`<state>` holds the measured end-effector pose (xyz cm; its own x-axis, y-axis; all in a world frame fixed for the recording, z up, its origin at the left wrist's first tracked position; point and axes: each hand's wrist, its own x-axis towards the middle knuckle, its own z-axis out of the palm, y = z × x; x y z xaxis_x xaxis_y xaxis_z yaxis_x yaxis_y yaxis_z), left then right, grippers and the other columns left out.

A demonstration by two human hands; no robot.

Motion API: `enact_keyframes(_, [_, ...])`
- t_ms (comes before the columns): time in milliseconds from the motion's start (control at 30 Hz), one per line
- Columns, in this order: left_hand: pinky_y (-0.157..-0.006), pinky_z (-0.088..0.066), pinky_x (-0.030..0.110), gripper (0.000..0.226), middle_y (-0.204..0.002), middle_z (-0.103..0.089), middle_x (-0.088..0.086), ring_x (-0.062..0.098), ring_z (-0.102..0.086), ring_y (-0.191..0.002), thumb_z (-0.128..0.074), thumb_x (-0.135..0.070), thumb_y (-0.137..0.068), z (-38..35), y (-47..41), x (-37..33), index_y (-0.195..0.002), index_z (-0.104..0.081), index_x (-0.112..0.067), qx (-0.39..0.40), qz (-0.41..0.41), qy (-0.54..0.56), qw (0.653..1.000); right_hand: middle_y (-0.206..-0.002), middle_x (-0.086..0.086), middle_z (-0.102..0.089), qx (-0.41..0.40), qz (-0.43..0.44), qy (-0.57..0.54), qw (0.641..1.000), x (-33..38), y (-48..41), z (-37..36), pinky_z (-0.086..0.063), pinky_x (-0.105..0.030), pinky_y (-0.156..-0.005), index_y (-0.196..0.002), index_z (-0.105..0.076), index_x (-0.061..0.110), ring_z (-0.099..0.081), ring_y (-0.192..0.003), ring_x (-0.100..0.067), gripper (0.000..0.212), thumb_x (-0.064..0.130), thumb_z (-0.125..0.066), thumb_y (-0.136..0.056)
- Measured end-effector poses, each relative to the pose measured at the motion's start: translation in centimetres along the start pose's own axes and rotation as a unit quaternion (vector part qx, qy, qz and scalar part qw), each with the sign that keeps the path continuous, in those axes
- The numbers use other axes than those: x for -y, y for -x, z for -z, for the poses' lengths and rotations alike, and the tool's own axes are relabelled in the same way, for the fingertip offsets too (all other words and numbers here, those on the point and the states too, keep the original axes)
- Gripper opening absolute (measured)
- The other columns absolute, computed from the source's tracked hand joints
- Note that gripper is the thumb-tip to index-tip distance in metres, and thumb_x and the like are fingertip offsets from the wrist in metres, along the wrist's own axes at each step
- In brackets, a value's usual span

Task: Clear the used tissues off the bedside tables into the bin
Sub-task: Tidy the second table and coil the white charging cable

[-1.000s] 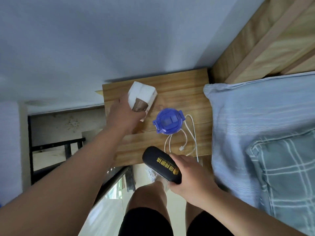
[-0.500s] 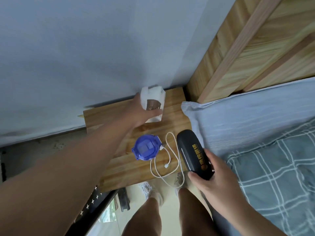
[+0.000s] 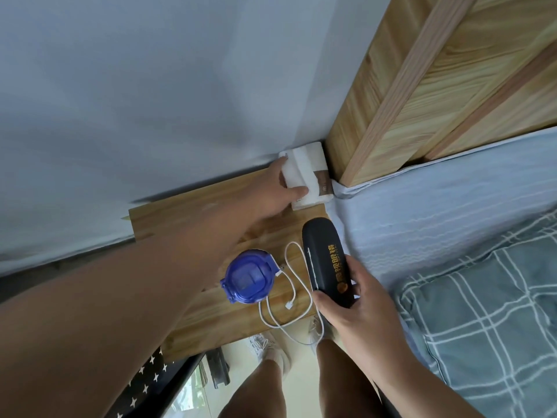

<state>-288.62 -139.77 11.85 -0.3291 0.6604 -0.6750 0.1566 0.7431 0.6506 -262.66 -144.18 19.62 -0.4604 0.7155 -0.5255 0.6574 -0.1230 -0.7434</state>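
Gripping the tissue pack (image 3: 304, 176) with the left hand (image 3: 269, 193) and the black case (image 3: 327, 260) with the right hand (image 3: 357, 303), the person risks snagging the white cable (image 3: 297, 257) just beside that hand; no used tissues or bin show.

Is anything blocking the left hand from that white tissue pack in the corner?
Nothing visible does: the left hand grips the tissue pack at the back corner of the bedside table, beside the headboard. No bin is in view.
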Motion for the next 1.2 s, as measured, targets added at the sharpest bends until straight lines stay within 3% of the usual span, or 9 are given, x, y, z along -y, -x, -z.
enact_keyframes(67, [-0.071,-0.065,0.028,0.084,-0.12,-0.065,-0.01,0.017,-0.073,-0.094,-0.071,-0.032,-0.099,0.7,0.2,0.8,-0.165,-0.02,-0.037,0.011,-0.004,0.025,1.0,-0.094,0.015,-0.075,-0.003,0.009,0.006,1.0,0.6,-0.7,-0.3,-0.056,-0.018,-0.065,-0.112,-0.065,0.037,-0.073,-0.083,-0.004,0.036,0.036,-0.079,-0.079])
enact_keyframes(200, [-0.06,-0.056,0.041,0.059,-0.118,-0.074,0.006,0.018,-0.072,-0.079,-0.061,-0.017,-0.105,1.4,0.4,2.5,-0.158,-0.041,-0.032,0.048,0.015,0.149,0.988,-0.092,0.021,-0.071,-0.016,0.031,0.046,0.998,2.6,-3.3,-1.0,-0.051,-0.009,-0.061,-0.109,-0.062,0.041,-0.07,-0.083,0.001,0.037,0.038,-0.079,-0.076])
enact_keyframes(267, [-0.058,-0.046,0.031,0.044,-0.101,-0.074,-0.001,0.011,-0.067,-0.065,-0.058,-0.019,-0.105,2.4,1.1,3.2,-0.148,-0.053,-0.025,0.021,0.047,0.191,0.98,-0.087,0.014,-0.069,-0.015,0.044,0.083,0.995,3.5,-4.9,-1.5,-0.051,-0.015,-0.058,-0.107,-0.061,0.038,-0.068,-0.078,-0.002,0.036,0.039,-0.078,-0.075])
enact_keyframes(367, [-0.063,-0.048,0.029,0.028,-0.109,-0.074,-0.009,0.014,-0.069,-0.077,-0.05,-0.007,-0.105,4.2,3.2,5.4,-0.125,-0.062,-0.023,-0.056,0.084,0.218,0.971,-0.084,0.009,-0.067,-0.001,0.062,0.127,0.99,4.8,-7.2,-2.6,-0.052,-0.026,-0.059,-0.104,-0.061,0.035,-0.066,-0.074,-0.006,0.034,0.038,-0.078,-0.075])
enact_keyframes(533, [-0.055,-0.05,0.019,0.05,-0.116,-0.073,0.005,0.018,-0.066,-0.083,-0.045,0.022,-0.094,5.1,9.4,10.0,-0.116,-0.067,-0.018,-0.097,0.064,0.231,0.966,-0.096,0.007,-0.067,0.027,0.108,0.176,0.978,6.3,-10.8,-5.9,-0.045,-0.023,-0.06,-0.12,-0.06,0.028,-0.064,-0.085,-0.015,0.047,0.044,-0.08,-0.08])
enact_keyframes(767, [-0.112,-0.048,0.034,0.074,-0.147,-0.06,-0.005,0.016,-0.059,-0.133,-0.07,0.013,-0.085,1.4,13.9,15.6,-0.138,-0.056,-0.037,-0.058,0.014,0.101,0.993,-0.105,-0.005,-0.068,0.021,0.098,0.295,0.95,4.9,-14.2,-8.9,-0.042,-0.031,-0.066,-0.129,-0.051,0.02,-0.063,-0.089,-0.024,0.065,0.051,-0.08,-0.08])
enact_keyframes(900, [-0.099,-0.039,0.003,0.096,-0.136,-0.033,-0.06,-0.034,-0.037,-0.123,-0.088,-0.032,-0.076,-0.9,15.0,16.3,-0.139,-0.03,-0.074,-0.033,-0.029,0.036,0.998,-0.126,-0.017,-0.064,0.005,0.117,0.332,0.936,4.1,-14.9,-10.2,-0.054,-0.043,-0.088,-0.157,-0.029,0.02,-0.062,-0.114,-0.037,0.092,0.048,-0.079,-0.086])
enact_keyframes(1033, [-0.087,-0.035,-0.01,0.104,-0.132,-0.041,-0.06,-0.034,-0.043,-0.119,-0.095,-0.045,-0.064,-3.0,15.8,14.8,-0.136,-0.028,-0.079,-0.07,-0.052,0.107,0.99,-0.134,-0.019,-0.058,-0.011,0.129,0.386,0.913,3.5,-15.2,-10.9,-0.053,-0.044,-0.091,-0.158,-0.026,0.022,-0.058,-0.12,-0.039,0.092,0.05,-0.077,-0.087])
enact_keyframes(1200, [-0.091,-0.038,-0.006,0.099,-0.13,-0.049,-0.055,-0.028,-0.049,-0.119,-0.09,-0.021,-0.07,-3.4,15.7,13.9,-0.131,-0.038,-0.079,-0.125,-0.08,0.131,0.98,-0.138,-0.015,-0.051,0.002,0.134,0.45,0.883,3.7,-15.1,-10.6,-0.05,-0.041,-0.072,-0.158,-0.02,0.02,-0.067,-0.104,-0.038,0.093,0.061,-0.067,-0.09])
